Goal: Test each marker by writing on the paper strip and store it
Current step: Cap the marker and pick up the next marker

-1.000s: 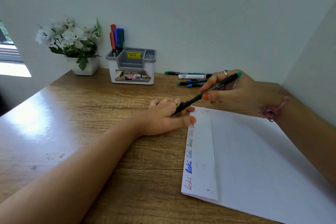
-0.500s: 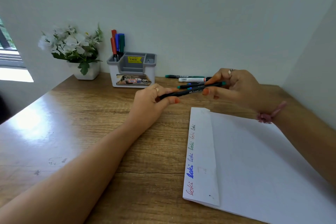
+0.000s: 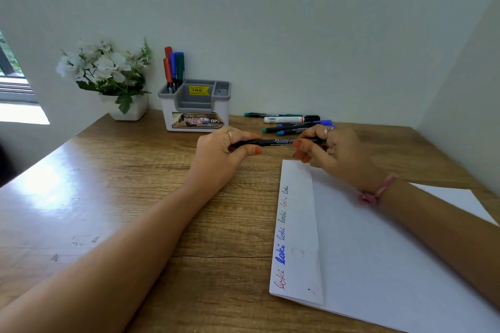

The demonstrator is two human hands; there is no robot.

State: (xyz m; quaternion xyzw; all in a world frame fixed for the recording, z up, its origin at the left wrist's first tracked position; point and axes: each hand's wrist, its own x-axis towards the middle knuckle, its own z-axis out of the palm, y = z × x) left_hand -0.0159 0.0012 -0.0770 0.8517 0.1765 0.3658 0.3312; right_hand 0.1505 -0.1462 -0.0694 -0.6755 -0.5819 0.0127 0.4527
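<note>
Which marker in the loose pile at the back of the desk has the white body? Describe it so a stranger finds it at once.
Start at the grey and white organizer against the back wall, then look right along the desk to the loose markers. The white-barrelled marker lies second from the wall, with a black cap on its right end. Its neighbours all have dark barrels.

"FABER-CASTELL MULTIMARK" on the black marker (image 3: 276,142) at centre; "loki" repeated on the folded white paper strip (image 3: 297,238); "49.00" on the grey-and-white organiser's yellow tag (image 3: 199,90)
</note>
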